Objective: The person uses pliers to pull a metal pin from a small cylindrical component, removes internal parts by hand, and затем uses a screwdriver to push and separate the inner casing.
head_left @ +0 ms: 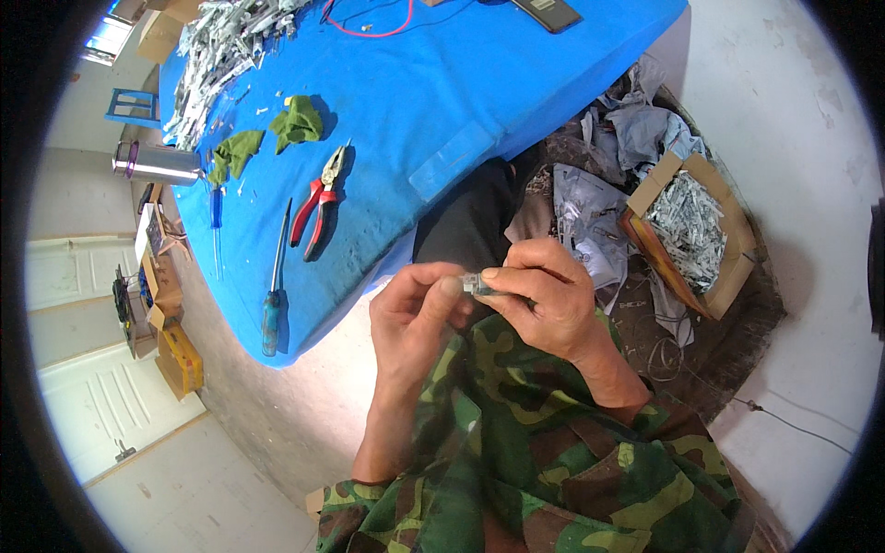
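Note:
Over my lap, both hands meet at a small silvery-grey piece (472, 284), narrow and partly covered by fingers, so its exact kind is unclear. The thumb and fingers of my left hand (419, 302) pinch its left end. From the other side my right hand (550, 293) grips it, thumb on top and fingers curled. On the blue-covered table (396, 111) to the left lie red-handled pliers (319, 201), a long screwdriver with a blue handle (271, 318) and a second, thinner blue-handled screwdriver (217, 210).
Narrow silvery strips (207, 69) are heaped at the table's far left, near crumpled green gloves (297, 122) and a metal flask (157, 164). A dark phone (548, 11) lies at the far edge. On the right, a cardboard box (737, 267) of similar strips stands beside grey plastic bags (590, 221).

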Motion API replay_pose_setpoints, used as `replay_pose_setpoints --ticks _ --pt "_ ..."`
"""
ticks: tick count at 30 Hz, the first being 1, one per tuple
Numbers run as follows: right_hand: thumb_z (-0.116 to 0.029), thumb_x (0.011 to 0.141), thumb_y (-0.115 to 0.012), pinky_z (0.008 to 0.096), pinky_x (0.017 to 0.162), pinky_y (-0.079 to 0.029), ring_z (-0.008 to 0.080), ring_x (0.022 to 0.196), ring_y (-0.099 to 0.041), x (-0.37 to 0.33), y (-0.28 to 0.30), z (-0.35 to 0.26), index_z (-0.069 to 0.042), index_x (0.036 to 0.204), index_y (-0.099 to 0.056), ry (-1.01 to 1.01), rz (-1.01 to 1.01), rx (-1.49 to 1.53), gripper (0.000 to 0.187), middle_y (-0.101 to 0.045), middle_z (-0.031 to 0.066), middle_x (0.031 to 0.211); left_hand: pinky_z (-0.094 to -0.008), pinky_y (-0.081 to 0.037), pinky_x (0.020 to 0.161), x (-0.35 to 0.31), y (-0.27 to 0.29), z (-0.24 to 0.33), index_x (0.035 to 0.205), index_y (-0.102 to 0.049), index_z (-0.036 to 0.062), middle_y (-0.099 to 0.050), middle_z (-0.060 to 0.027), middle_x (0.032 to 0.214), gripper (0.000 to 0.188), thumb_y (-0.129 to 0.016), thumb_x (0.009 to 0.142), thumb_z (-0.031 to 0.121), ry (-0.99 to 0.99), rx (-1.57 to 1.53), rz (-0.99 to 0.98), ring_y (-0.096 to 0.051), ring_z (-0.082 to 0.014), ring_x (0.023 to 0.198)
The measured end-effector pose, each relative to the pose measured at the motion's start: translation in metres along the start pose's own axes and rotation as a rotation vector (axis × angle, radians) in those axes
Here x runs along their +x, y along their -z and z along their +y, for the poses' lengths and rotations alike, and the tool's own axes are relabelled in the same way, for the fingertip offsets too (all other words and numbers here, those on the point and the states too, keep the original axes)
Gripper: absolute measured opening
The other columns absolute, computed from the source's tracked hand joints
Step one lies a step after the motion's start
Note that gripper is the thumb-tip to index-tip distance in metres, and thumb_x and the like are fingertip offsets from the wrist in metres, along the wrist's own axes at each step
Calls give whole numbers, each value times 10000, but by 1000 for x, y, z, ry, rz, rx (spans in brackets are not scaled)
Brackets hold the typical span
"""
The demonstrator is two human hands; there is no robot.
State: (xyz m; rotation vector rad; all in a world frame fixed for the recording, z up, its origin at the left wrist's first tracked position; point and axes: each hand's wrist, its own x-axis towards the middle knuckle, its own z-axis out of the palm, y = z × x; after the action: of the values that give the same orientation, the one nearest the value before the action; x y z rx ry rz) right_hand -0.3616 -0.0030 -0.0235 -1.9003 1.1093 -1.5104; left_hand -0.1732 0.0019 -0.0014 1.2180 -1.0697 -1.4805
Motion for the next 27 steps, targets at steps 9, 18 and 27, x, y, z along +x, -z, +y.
replay_pose_setpoints --ticks 9,18,27 --pt "56 725 -854 284 594 -480 170 750 -591 -2 -1 0 -64 1003 -737 45 12 -18 325 -589 45 934 -240 -532 655 -5 -1 3 1076 -684 -17 -730 -85 906 203 -686 1009 175 -108 144 20 -651 -100 728" --pt "55 750 -830 280 588 -485 165 742 -603 -5 0 5 -62 1006 -740 72 31 -32 296 -595 54 943 -231 -524 659 -4 -1 4 1093 -690 -18 -717 -69 866 209 -677 1016 176 -127 195 -5 -647 -94 736" --pt "19 748 -845 301 634 -510 205 784 -627 -7 -1 3 -79 1037 -724 -52 65 39 329 -617 82 974 -218 -500 631 0 -3 17 1078 -692 -9 -698 -43 830 191 -678 1009 169 -48 295 -51 -630 -81 711"
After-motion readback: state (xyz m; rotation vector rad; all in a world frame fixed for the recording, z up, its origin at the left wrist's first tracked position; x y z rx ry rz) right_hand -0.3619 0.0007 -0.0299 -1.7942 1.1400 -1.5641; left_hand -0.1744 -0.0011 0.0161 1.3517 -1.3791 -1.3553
